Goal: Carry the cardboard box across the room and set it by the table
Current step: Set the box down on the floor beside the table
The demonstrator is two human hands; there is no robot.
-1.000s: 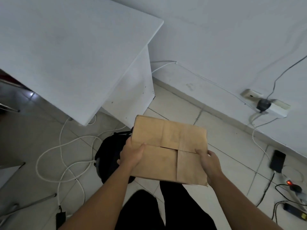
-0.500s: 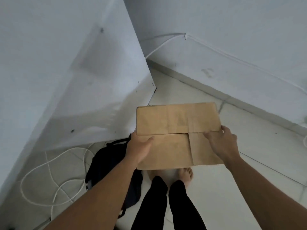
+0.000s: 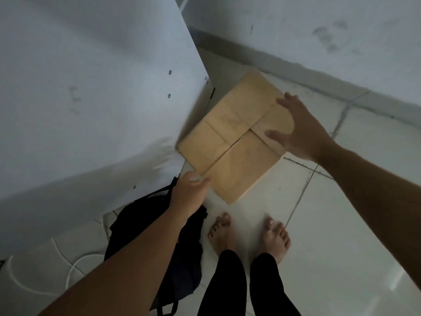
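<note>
Setting the box (image 3: 230,137) down beside the table (image 3: 95,92).

Down on the floor tiles (image 3: 341,201) against the table's side panel, under the spread, open fingers of the right hand (image 3: 298,131); left hand (image 3: 190,190) at the near corner, fingers curled (grip on the edge unclear). Best to ease both away straight, without nudging it askew, minding the bag (image 3: 173,270) below the left wrist.

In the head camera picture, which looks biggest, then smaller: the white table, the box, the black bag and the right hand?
1. table
2. box and bag: look about alike, and the arm hides part of the bag, so no ranking
3. right hand
</note>
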